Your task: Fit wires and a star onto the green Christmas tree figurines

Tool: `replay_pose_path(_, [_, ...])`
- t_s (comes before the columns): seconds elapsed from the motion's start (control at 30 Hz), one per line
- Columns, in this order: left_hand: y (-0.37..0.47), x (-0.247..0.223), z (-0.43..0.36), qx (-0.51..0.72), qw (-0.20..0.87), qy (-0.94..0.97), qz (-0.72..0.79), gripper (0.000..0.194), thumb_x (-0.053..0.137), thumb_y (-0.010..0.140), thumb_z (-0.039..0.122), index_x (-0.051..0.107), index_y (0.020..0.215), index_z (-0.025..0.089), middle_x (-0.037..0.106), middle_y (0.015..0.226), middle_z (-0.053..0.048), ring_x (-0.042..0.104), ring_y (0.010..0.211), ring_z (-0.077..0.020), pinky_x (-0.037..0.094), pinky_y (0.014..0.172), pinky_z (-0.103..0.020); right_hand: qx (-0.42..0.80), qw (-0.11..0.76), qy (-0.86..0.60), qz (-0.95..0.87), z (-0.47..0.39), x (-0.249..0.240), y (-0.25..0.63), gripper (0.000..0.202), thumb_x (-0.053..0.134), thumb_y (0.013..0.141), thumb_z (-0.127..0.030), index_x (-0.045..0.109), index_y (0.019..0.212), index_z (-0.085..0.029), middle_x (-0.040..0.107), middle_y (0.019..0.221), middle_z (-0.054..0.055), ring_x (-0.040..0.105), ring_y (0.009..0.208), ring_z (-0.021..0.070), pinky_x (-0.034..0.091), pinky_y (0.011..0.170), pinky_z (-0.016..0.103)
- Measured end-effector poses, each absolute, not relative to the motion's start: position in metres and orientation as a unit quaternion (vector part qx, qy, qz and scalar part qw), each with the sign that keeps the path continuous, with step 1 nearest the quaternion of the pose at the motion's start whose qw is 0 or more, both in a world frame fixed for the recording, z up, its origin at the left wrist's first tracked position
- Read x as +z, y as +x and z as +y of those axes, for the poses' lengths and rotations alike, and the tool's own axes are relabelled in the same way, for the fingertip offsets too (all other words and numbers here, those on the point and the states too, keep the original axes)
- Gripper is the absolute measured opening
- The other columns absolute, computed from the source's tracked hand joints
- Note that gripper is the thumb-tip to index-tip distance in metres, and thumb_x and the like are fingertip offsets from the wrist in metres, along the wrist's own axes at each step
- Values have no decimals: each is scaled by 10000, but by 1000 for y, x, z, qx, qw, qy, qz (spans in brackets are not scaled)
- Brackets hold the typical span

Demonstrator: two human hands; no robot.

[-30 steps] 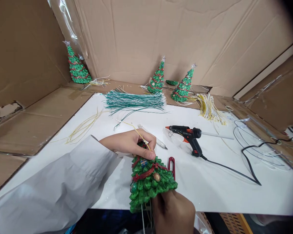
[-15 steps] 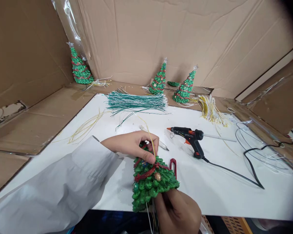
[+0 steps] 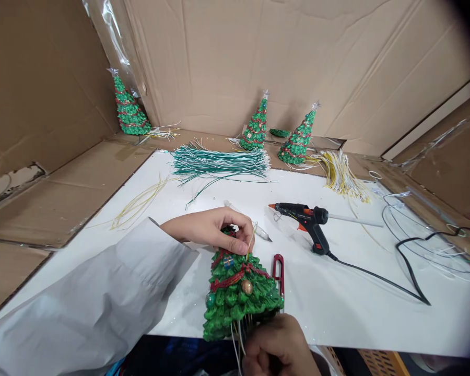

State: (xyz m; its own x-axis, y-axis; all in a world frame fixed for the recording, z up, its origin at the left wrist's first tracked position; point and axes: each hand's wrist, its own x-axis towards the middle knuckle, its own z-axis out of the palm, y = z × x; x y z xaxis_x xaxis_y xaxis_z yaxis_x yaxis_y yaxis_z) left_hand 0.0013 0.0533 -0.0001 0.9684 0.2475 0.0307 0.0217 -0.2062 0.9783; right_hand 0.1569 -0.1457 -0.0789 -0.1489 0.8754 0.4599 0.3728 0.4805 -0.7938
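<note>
A green Christmas tree figure [image 3: 241, 292] with red garland and small ornaments lies tilted at the front edge of the white board. My left hand [image 3: 223, 230] grips its upper part, thumb and fingers pinched around a thin yellow wire [image 3: 251, 241] that enters the tree's side. Below the open base, my right hand [image 3: 280, 344] is closed with curled fingers beside white and yellow wires [image 3: 236, 339] hanging from the tree. Its fingertips are partly hidden, and which wires it grips is hard to make out.
A black glue gun [image 3: 307, 222] with its cord lies at right, near a red cutter [image 3: 278, 271] and a pen-like tool [image 3: 263, 234]. Behind are a green wire bundle [image 3: 221, 163], yellow-white wires [image 3: 339, 172] and several trees along the cardboard wall [image 3: 219, 62].
The yellow wire's upper end has drawn down, leaving a much shorter length above my left hand. My right hand has moved down from the tree's base. The tree has shifted slightly left.
</note>
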Motion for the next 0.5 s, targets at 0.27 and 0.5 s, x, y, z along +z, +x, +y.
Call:
replay_pose_path(0.27, [0, 4, 51, 85, 639, 760, 86, 351, 713, 797, 493, 677, 854, 148, 637, 840, -47, 538, 779, -151, 421, 734, -252, 510, 308, -403, -694, -140, -72, 179, 234, 526, 745, -218, 471, 519, -191, 332, 433, -70, 297, 386, 45, 217, 376, 177])
replay_pose_path(0.5, [1, 6, 43, 201, 644, 731, 104, 292, 706, 821, 457, 654, 832, 170, 587, 807, -5, 515, 764, -122, 399, 734, -241, 505, 256, -440, -697, -149, -96, 177, 335, 591, 903, -414, 601, 680, -165, 535, 551, -57, 435, 436, 49, 358, 414, 176])
